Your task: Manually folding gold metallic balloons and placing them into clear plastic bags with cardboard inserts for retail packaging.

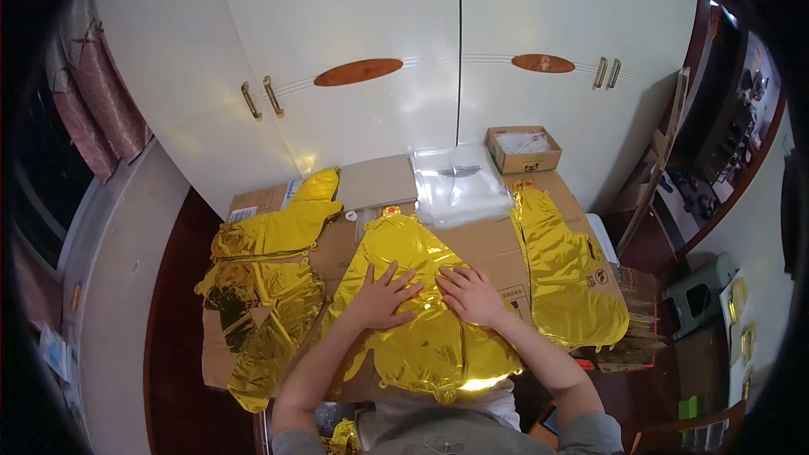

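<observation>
A flat gold foil balloon [425,350] lies spread out in front of me. My left hand [385,297] rests flat on its left part with the fingers spread. On the other side, my right hand [472,293] presses on the same foil, its fingers stretched out and pointing toward the middle. Neither hand holds anything. To the left are more gold foil sheets, one upper piece [270,232] and a crumpled lower piece [291,303]. Another flat gold foil balloon [565,282] lies to the right.
Cardboard [489,248] covers the table. At the back lie a grey-brown board [379,181], clear plastic bags [459,190] and a small open carton [527,160] with whitish plastic inside. White cabinet doors [362,17] rise behind. Stacked cardboard [632,320] stands at the right.
</observation>
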Available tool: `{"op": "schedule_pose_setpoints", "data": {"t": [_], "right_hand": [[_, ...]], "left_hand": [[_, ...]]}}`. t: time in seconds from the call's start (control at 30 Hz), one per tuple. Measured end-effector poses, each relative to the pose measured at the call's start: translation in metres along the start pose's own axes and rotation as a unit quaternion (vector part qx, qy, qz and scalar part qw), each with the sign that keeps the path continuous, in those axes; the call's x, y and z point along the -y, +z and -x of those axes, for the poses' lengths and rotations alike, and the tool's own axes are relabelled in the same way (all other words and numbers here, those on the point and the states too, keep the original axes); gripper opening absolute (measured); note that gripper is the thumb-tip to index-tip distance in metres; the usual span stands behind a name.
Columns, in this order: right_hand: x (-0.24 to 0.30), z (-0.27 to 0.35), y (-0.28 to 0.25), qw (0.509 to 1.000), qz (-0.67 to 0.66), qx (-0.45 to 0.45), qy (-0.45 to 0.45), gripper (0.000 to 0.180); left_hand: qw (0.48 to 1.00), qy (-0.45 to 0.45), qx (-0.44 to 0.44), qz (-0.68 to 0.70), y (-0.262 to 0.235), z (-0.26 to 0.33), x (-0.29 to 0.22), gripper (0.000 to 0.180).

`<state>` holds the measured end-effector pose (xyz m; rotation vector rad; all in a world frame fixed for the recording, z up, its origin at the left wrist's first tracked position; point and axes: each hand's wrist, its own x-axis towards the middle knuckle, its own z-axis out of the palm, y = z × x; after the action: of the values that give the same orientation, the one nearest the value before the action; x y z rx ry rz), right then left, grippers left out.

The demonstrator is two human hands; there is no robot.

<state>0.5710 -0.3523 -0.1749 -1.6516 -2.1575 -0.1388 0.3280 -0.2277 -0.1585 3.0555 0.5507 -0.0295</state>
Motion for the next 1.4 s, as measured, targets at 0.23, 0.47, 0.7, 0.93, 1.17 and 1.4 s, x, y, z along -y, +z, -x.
{"op": "schedule_pose_setpoints", "data": {"t": [0.23, 0.47, 0.7, 0.93, 1.17, 1.4], "right_hand": [[-0.012, -0.003, 0.005, 0.981, -0.098, 0.005, 0.165, 0.057], [-0.019, -0.030, -0.008, 0.963, -0.104, 0.097, 0.229, 0.056], [-0.022, -0.041, -0.012, 0.955, -0.089, 0.113, 0.258, 0.042], [-0.013, -0.043, -0.039, 0.943, -0.099, 0.254, 0.190, 0.051], [-0.016, -0.017, -0.005, 0.970, -0.205, 0.125, 0.020, 0.049], [-0.008, -0.018, 0.007, 0.995, -0.067, 0.063, -0.039, 0.042]], "left_hand": [[0.999, -0.007, -0.033, -0.016, 0.003, 0.002, -0.004, 0.074], [1.000, -0.009, -0.002, -0.024, -0.004, -0.001, -0.006, 0.078], [1.000, -0.002, -0.007, -0.009, 0.002, 0.000, -0.002, 0.079], [1.000, -0.004, -0.003, -0.009, 0.002, 0.002, -0.002, 0.077], [1.000, -0.013, 0.017, 0.014, -0.001, -0.001, -0.002, 0.085], [1.000, -0.013, 0.004, 0.003, 0.004, 0.000, 0.000, 0.091]]}}
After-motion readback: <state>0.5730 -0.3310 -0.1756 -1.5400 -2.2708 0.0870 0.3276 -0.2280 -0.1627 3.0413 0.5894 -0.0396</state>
